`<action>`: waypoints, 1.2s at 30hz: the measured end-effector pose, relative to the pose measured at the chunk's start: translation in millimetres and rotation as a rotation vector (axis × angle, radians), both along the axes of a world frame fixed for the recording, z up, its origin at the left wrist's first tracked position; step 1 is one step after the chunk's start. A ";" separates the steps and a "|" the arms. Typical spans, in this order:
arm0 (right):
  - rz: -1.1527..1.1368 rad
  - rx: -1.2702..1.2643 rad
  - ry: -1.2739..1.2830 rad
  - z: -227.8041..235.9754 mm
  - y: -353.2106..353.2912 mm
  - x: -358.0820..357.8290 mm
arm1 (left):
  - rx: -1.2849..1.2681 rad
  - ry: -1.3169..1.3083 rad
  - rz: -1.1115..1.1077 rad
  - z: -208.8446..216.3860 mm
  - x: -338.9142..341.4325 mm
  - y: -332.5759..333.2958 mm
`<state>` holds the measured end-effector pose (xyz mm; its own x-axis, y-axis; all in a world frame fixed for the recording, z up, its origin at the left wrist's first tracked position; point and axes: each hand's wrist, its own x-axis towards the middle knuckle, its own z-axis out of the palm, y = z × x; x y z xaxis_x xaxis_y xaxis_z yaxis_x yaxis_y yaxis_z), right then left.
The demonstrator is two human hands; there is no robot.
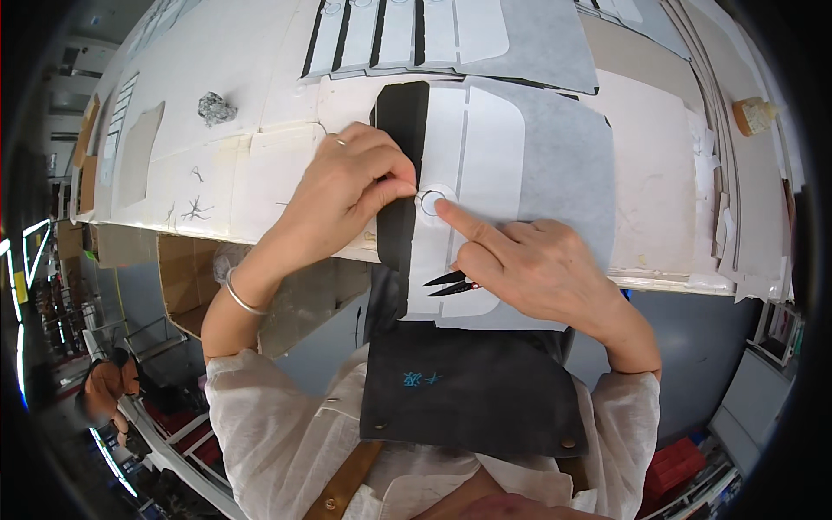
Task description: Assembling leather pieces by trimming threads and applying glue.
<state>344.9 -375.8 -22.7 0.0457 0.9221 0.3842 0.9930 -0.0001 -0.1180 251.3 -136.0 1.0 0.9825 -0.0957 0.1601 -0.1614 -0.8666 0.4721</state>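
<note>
A flat panel of pale grey sheet lies in front of me, with white pieces on it and a black strip along its left side. Thumb and forefinger of my left hand are pinched together at the edge of a round dark-outlined patch; whatever is between the fingertips is too small to make out. My right hand presses its forefinger against the same patch. Its other fingers are curled around black thread snips, whose blades stick out to the left, apart at the tips.
More similar panels lie stacked beyond. On the table to the left are a crumpled grey ball and loose dark threads. A yellowish bottle stands far right. Below the edge is a cardboard box; another person is lower left.
</note>
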 end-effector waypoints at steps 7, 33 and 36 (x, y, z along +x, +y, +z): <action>0.008 0.009 -0.038 -1.5 -0.1 1.0 | 0.156 -0.107 -0.033 8.7 1.0 -19.1; 0.006 0.022 0.018 -2.9 -0.6 1.6 | -0.092 0.040 -0.056 -0.5 9.3 -9.6; 0.007 0.039 0.039 -5.0 -1.3 1.5 | -0.426 0.164 0.160 -1.6 8.0 -7.8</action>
<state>346.5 -377.2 -27.8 0.0546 0.9069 0.4179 0.9876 0.0127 -0.1566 259.3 -143.9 -0.6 0.9950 0.0992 -0.0058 0.0643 -0.5985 0.7985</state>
